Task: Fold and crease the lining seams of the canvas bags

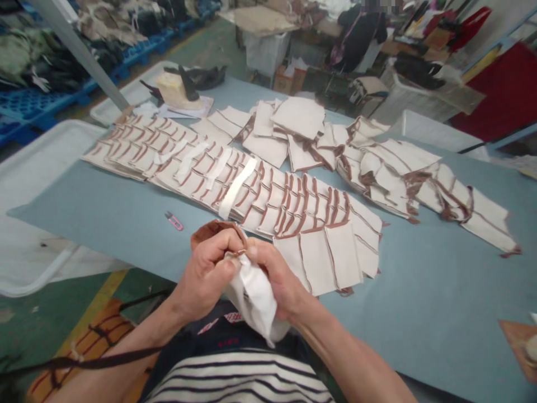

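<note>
Between my two hands, close to my body at the table's near edge, is a sewn fabric piece with a white side and a brown side. My left hand pinches its brown edge between thumb and fingers. Opposite it, my right hand grips the same piece near the seam, thumb close to the left thumb. The white cloth hangs down below the fingers. Just beyond my hands, overlapping rows of white sewn panels with brown edges lie on the table. Pink-handled thread snips rest left of my hands.
Loose white and brown panels are heaped at the back and right of the blue-grey table. White strips lie across the rows. A yellowish block sits at the far left. Another person is in the background.
</note>
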The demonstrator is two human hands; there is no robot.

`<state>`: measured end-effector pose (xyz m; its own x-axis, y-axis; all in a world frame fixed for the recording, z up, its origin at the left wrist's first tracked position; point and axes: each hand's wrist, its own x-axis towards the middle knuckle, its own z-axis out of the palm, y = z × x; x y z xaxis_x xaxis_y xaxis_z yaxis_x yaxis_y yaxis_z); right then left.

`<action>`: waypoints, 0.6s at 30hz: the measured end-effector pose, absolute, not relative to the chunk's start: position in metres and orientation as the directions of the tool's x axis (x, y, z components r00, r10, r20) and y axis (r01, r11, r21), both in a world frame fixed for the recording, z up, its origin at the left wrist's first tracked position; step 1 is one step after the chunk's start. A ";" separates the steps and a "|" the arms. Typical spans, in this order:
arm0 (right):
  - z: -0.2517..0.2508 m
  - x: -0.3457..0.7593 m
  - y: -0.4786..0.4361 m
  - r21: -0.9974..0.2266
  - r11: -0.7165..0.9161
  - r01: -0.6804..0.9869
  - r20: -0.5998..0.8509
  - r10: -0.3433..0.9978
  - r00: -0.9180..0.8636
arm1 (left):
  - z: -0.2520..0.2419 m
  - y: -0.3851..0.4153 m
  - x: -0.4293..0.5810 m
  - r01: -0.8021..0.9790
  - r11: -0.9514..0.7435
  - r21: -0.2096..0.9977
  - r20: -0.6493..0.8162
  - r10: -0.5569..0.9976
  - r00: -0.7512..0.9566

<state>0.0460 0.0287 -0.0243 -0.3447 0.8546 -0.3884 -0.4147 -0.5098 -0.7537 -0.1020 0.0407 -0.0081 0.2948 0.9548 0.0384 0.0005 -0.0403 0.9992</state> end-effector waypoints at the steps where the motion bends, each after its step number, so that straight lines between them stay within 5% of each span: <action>1: -0.024 0.041 0.027 -0.829 -0.411 -0.378 -0.360 0.911 -0.201 | -0.008 0.044 -0.100 0.002 -0.040 0.999 0.037 0.958 0.284; 3: -0.025 0.035 0.026 -0.917 -0.263 -0.299 -0.283 0.959 0.027 | -0.009 0.050 -0.096 0.009 -0.029 1.000 0.026 0.961 0.275; 5: -0.027 0.036 0.028 -0.926 -0.251 -0.283 -0.273 0.961 0.041 | -0.010 0.056 -0.095 0.017 -0.005 1.000 0.000 0.955 0.298; 14: -0.033 0.101 0.008 -0.894 -0.415 -0.167 -0.291 0.824 -0.486 | 0.018 0.080 -0.112 0.106 0.074 0.992 -0.117 0.868 0.482; 18: -0.022 0.118 0.004 -0.987 -0.151 0.053 -0.159 0.963 -0.219 | 0.040 0.077 -0.106 0.188 -0.002 0.982 -0.100 0.841 0.531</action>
